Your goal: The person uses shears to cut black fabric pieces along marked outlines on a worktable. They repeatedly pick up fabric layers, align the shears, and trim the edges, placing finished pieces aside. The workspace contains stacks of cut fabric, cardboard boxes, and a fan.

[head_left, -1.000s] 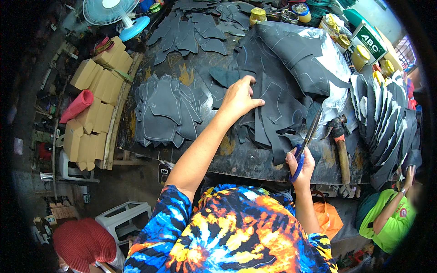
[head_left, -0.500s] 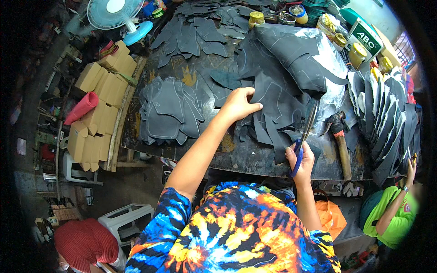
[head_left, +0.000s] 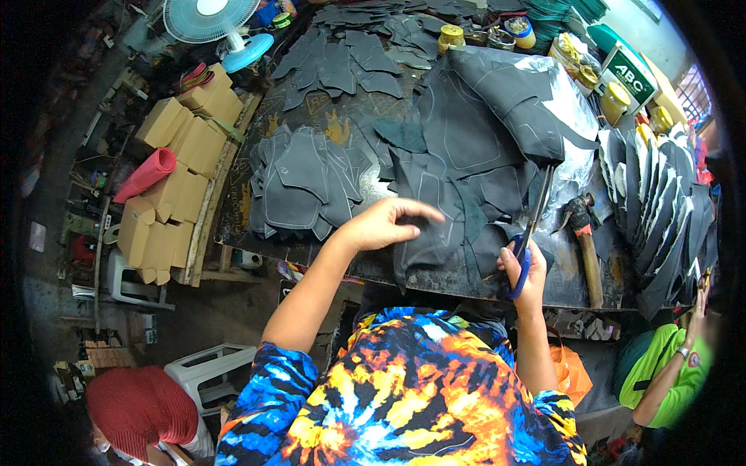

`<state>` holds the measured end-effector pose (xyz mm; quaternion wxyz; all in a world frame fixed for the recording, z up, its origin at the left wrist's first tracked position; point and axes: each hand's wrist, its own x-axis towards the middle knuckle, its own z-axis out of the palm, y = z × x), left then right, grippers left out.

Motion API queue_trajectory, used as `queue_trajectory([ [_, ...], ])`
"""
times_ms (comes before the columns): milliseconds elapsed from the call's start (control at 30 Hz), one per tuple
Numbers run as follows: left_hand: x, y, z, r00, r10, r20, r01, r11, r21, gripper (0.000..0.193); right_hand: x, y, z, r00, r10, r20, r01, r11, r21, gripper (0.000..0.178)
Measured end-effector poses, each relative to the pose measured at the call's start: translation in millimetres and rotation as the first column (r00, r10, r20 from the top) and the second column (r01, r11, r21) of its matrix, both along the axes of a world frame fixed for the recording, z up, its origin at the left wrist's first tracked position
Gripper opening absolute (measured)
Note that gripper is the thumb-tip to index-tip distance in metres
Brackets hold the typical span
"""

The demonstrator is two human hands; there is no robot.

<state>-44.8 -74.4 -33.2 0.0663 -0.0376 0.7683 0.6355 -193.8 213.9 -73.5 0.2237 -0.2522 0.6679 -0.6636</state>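
Observation:
My right hand (head_left: 526, 276) grips scissors (head_left: 519, 273) by their blue handles, blades pointing away from me and spread little, if at all. Over the front of the dark worktable my left hand (head_left: 388, 224) hovers, fingers and thumb apart with nothing between them. Under and beside it lies a dark grey leather piece (head_left: 426, 255) with pale drawn lines, reaching the table's near edge. A larger marked sheet (head_left: 466, 128) of the same material spreads beyond, partly folded over. To the left sits a stack of cut leather pieces (head_left: 291, 182).
A hammer (head_left: 587, 252) lies right of the scissors, beside a row of upright dark pieces (head_left: 649, 206). Jars (head_left: 614, 101) stand at the back right. Cardboard boxes (head_left: 167, 190) and a fan (head_left: 214, 17) are at left. Other people sit at lower left and right.
My left hand has moved left and toward me, its fingers spreading. The leather piece near it now lies closer to the table's front edge. My right hand still holds the scissors.

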Motion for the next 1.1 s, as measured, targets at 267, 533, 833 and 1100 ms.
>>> queue_trajectory([
  [267, -22.1, 38.0, 54.1, 0.693, 0.607, -0.388, -0.406, 0.774, 0.486, 0.071, 10.9, 4.5, 35.1, 0.969, 0.243, 0.047, -0.23, 0.954, -0.191, 0.026],
  [533, -51.0, 79.5, 68.5, 0.392, 0.804, -0.448, -0.554, 0.595, 0.582, 0.081, 36.4, -25.9, 39.5, 0.876, 0.482, 0.009, -0.481, 0.876, -0.029, 0.033],
  [833, -51.6, 96.0, 59.9, 0.376, 0.785, -0.492, -0.624, 0.607, 0.492, 0.082, 38.9, -55.4, 50.5, 0.956, 0.293, -0.019, -0.294, 0.955, -0.041, 0.028],
  [1100, -54.4, 96.2, 53.9, 0.402, 0.797, -0.451, -0.55, 0.604, 0.577, 0.083, 39.5, -55.6, 49.7, 0.969, 0.244, 0.025, -0.244, 0.97, 0.003, 0.025],
])
